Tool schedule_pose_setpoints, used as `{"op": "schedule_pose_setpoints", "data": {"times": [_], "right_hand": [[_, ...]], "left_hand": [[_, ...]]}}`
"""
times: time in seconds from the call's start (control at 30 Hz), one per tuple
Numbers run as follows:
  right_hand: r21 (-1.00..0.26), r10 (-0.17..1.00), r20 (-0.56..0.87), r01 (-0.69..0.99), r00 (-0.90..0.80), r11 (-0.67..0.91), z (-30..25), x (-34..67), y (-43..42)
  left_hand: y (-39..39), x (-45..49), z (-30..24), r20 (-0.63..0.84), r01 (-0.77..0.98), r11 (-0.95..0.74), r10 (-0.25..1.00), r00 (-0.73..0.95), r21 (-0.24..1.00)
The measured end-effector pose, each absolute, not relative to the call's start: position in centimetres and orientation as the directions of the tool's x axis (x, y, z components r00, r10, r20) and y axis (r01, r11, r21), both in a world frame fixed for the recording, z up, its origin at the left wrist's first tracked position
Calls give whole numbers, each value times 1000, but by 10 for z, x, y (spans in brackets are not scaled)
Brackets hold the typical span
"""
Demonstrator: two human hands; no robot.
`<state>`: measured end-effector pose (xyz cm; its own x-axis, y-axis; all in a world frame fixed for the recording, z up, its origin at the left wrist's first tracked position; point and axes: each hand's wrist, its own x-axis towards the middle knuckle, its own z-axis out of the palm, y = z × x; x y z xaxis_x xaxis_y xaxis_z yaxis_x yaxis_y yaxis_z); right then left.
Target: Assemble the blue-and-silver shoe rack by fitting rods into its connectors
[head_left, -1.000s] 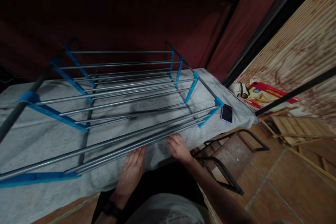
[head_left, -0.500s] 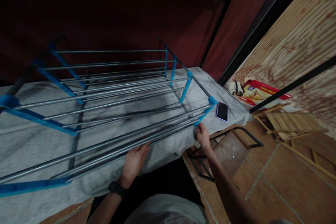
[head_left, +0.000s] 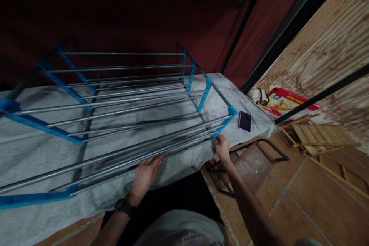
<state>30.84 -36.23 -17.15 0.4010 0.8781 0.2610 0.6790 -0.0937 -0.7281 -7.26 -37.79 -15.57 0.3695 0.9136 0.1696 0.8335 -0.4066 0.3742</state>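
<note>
A rack of grey metal rods [head_left: 121, 137] and blue plastic brackets [head_left: 226, 121] lies on the grey cloth [head_left: 178, 167]. Along its near side, my left hand [head_left: 146, 173] is closed around the lowest front rod, a dark watch on its wrist. At the lower end of the near right bracket, my right hand [head_left: 221, 148] pinches the bracket where the front rod meets it. Its fingertips are partly hidden. Several blue brackets carry rods on the left and right sides of the rack.
A phone [head_left: 245, 122] lies on the cloth right of the rack. Beside the bed-like surface stands a chair with a dark metal frame [head_left: 276, 150]. Farther right are a red and yellow box [head_left: 288, 102] and wooden slats [head_left: 325, 135] on the tiled floor.
The near left end of the rack has shifted slightly up in view, and my left hand has moved a little left and up with the rod. My right hand stays at the bracket.
</note>
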Motion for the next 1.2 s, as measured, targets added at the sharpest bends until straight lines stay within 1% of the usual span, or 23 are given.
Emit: {"op": "schedule_pose_setpoints", "data": {"times": [0.17,0.33,0.47,0.67,0.83,1.2], "right_hand": [[-707,886,260,701,383,-96,-168,305,-364],[-690,888,263,717,378,-101,-166,300,-366],[-675,890,265,731,372,-104,-166,296,-369],[-659,895,264,745,359,-104,-166,293,-372],[-663,895,271,743,354,-93,-166,291,-374],[-703,887,274,707,371,-79,-166,285,-375]], "left_hand": [[-375,-76,-153,127,852,-361,932,338,380],[-376,-79,-152,152,824,-415,910,387,385],[-377,-82,-152,172,827,-412,911,374,384],[-373,-84,-153,143,825,-417,909,393,381],[-374,-86,-155,123,839,-394,918,376,376],[-372,-88,-148,105,814,-393,916,387,427]]}}
